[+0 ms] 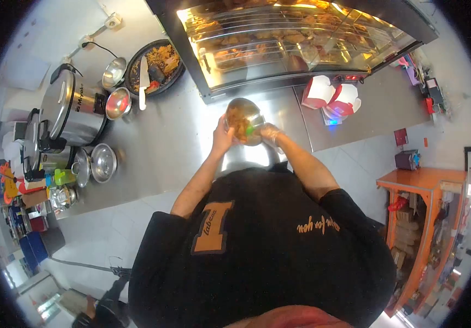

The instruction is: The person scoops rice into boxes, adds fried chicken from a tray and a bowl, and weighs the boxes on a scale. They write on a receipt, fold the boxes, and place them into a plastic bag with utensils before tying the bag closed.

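A round metal bowl (244,106) with brownish food and a bit of green inside is tilted over the steel counter. My left hand (224,136) grips the bowl's left rim, its fingers wrapped round the edge. At the bowl's right side is my right hand (271,134), in a clear plastic glove, closed near the green piece. What the gloved fingers hold is too small and blurred to make out.
A lit glass food cabinet (295,41) stands behind the bowl. Left are a black pan (135,68) with a knife (143,79), small metal bowls (104,163) and large cookers (77,109). Red-and-white boxes (340,101) stand at right. Another person (104,306) is at lower left.
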`<state>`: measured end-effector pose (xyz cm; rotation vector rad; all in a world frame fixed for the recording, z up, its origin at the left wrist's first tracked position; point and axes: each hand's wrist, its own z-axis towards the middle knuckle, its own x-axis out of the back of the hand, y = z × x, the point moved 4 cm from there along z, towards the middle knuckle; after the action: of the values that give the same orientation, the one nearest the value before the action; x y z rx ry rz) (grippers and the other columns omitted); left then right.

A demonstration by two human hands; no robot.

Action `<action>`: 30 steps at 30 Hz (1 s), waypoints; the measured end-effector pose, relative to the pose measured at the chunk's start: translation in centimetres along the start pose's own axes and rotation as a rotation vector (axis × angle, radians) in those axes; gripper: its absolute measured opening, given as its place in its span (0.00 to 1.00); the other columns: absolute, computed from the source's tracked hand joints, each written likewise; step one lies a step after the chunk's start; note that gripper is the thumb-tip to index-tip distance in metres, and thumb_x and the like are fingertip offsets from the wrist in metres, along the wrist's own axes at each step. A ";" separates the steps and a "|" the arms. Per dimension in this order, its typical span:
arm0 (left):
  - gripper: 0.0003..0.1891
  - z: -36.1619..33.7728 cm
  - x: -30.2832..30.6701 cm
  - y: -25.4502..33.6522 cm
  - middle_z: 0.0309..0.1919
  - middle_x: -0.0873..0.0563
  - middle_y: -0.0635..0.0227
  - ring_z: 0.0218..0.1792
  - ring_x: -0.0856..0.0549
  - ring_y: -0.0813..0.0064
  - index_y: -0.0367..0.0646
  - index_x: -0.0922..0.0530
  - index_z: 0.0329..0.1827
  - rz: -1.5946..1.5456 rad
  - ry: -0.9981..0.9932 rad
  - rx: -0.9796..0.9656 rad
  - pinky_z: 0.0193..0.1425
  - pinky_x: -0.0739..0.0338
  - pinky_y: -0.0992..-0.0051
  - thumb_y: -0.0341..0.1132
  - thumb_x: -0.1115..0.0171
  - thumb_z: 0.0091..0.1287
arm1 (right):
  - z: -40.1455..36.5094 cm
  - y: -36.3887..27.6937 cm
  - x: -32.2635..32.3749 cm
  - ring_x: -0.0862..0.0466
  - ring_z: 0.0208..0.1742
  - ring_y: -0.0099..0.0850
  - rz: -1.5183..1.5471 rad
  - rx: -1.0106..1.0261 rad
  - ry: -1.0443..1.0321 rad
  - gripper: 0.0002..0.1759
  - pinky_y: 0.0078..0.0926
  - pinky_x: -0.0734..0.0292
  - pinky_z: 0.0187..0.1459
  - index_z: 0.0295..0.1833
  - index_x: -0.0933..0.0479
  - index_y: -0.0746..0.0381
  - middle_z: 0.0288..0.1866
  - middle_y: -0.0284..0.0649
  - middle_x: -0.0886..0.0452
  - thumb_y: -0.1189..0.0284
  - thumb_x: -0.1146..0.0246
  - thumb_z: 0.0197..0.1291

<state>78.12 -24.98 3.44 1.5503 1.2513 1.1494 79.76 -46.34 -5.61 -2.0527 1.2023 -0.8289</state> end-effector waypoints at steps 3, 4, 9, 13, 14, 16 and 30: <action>0.35 -0.3 -1.6 -2.0 0.35 0.19 0.62 0.29 0.13 0.71 0.44 0.42 0.76 -0.016 0.035 -0.074 0.30 0.13 0.71 0.22 0.46 0.64 | -0.3 1.5 2.0 0.18 0.42 0.31 0.138 0.007 0.042 0.19 0.30 0.23 0.47 0.46 0.17 0.68 0.39 0.43 0.15 0.62 0.33 0.59; 0.35 -1.2 -2.6 -1.1 0.35 0.21 0.64 0.31 0.13 0.72 0.46 0.43 0.77 0.000 0.054 -0.071 0.32 0.12 0.71 0.22 0.46 0.64 | -2.1 0.3 3.4 0.18 0.41 0.31 0.103 -0.005 0.041 0.18 0.31 0.23 0.47 0.45 0.16 0.67 0.38 0.42 0.15 0.62 0.33 0.59; 0.35 -3.2 -7.9 0.6 0.46 0.17 0.58 0.39 0.12 0.70 0.41 0.48 0.77 -0.206 0.145 -0.097 0.39 0.11 0.72 0.19 0.50 0.66 | -8.9 -4.0 13.0 0.18 0.46 0.27 -0.189 -0.016 -0.041 0.20 0.31 0.24 0.50 0.54 0.19 0.64 0.46 0.41 0.15 0.66 0.34 0.58; 0.34 -5.7 -13.0 4.9 0.48 0.18 0.59 0.43 0.13 0.68 0.43 0.48 0.78 -0.301 0.241 -0.055 0.40 0.11 0.70 0.20 0.49 0.69 | -9.9 -2.7 19.4 0.15 0.42 0.32 -0.364 0.267 -0.010 0.17 0.33 0.21 0.48 0.47 0.15 0.61 0.40 0.43 0.13 0.61 0.35 0.59; 0.34 -6.1 -14.3 5.5 0.48 0.18 0.60 0.43 0.13 0.68 0.43 0.48 0.78 -0.353 0.255 -0.037 0.40 0.11 0.70 0.20 0.49 0.69 | -11.9 -4.4 20.7 0.15 0.40 0.35 -0.435 0.348 -0.023 0.17 0.34 0.21 0.48 0.45 0.14 0.61 0.38 0.44 0.12 0.59 0.35 0.59; 0.35 -7.1 -16.6 7.4 0.48 0.18 0.60 0.43 0.13 0.68 0.44 0.49 0.78 -0.461 0.287 0.004 0.40 0.11 0.70 0.21 0.48 0.69 | -13.9 -5.6 22.1 0.14 0.40 0.39 -0.526 0.391 -0.037 0.19 0.36 0.20 0.48 0.43 0.14 0.61 0.38 0.46 0.12 0.56 0.36 0.59; 0.34 -7.3 -21.2 10.7 0.51 0.18 0.58 0.45 0.14 0.69 0.48 0.52 0.77 -0.565 0.302 0.050 0.39 0.12 0.68 0.23 0.49 0.71 | -22.0 -8.2 33.8 0.19 0.39 0.25 -0.101 0.331 0.101 0.17 0.28 0.23 0.46 0.47 0.15 0.64 0.42 0.37 0.12 0.61 0.34 0.63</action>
<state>71.66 -47.30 12.20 0.9707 1.7842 0.9964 80.35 -77.58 21.18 -1.8288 0.9449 -1.1116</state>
